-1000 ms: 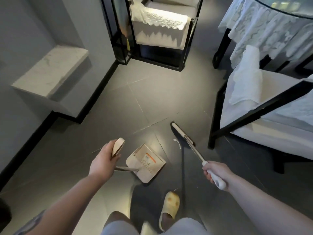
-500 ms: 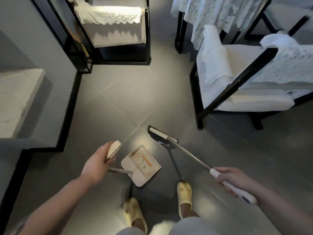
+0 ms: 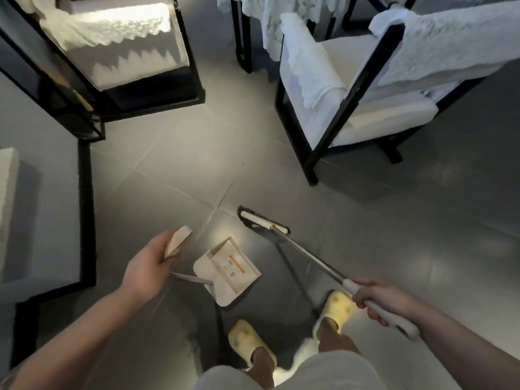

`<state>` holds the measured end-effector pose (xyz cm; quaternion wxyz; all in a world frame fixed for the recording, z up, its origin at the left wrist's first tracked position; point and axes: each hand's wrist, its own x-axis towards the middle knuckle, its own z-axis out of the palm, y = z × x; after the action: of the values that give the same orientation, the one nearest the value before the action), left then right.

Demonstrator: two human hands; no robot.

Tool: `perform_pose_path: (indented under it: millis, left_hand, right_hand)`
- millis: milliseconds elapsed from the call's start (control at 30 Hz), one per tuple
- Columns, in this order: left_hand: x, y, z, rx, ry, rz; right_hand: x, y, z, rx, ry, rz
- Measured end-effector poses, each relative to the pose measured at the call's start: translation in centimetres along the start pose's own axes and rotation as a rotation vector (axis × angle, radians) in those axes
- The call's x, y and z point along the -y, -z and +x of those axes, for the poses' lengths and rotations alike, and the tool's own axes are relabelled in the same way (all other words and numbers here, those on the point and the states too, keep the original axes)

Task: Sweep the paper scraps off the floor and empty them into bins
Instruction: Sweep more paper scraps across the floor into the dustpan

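Standing on a grey tiled floor (image 3: pixel 174 153), a person is shown from above with a sweeping tool in each hand. Beyond the right hand (image 3: pixel 378 301) a black-framed armchair (image 3: pixel 351 102) draped in white lace is seen; beyond the left hand (image 3: pixel 146 266) a second black-framed seat (image 3: pixel 118 54) is placed against the wall. No bin is visible in this view, and no paper scrap can be made out with certainty on the tiles; a faint pale fleck near the tile joint ahead of the dustpan is too small to identify.

The broom (image 3: pixel 304 251) is gripped by the right hand, whose fingers are curled round the pale grip at the near end of the metal shaft. The shaft slopes forward and to the left of that hand, and the broom head (image 3: pixel 263 220) is set on the floor, just ahead of the dustpan.

The dustpan (image 3: pixel 228 270) is held by the left hand, which is closed round the flat beige top of its handle (image 3: pixel 178 240). The pan hangs just right of that hand, its labelled back facing the camera, and whether its lip touches the floor cannot be told.

Two yellow slippers (image 3: pixel 250 342) are seen below both hands.

The step in hand is judged to be the gathering stroke. It is best done with the pan lip pressed flat to the tile, the opening turned toward the broom head, and the bristles drawn in short, light pulls so that scraps are not flicked past the pan.
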<state>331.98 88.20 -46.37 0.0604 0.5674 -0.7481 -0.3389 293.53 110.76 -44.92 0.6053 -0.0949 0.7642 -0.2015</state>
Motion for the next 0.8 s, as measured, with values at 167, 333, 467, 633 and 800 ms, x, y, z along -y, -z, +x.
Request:
perform_pose_path:
  millis: [167, 333, 467, 633, 800]
  left_hand:
    - [-0.1, 0.2, 1.2, 0.013, -0.013, 0.031]
    - [-1.4, 0.2, 2.4, 0.029, -0.027, 0.066]
    - [-1.4, 0.3, 2.6, 0.042, -0.027, 0.054]
    - [-1.9, -0.5, 1.6, 0.040, -0.029, 0.099]
    - [-1.8, -1.3, 1.0, 0.016, 0.031, 0.084]
  right_hand:
    - [-3.6, 0.3, -3.7, -0.123, 0.012, 0.252]
    - [-5.6, 0.9, -3.0, -0.241, -0.028, 0.461]
    - [-6.3, 1.5, -0.8, -0.293, -0.109, 0.544]
    - [-5.8, -1.9, 0.3, -0.218, -0.180, 0.561]
    - [-3.4, -6.7, 0.3, -0.109, -0.103, 0.461]
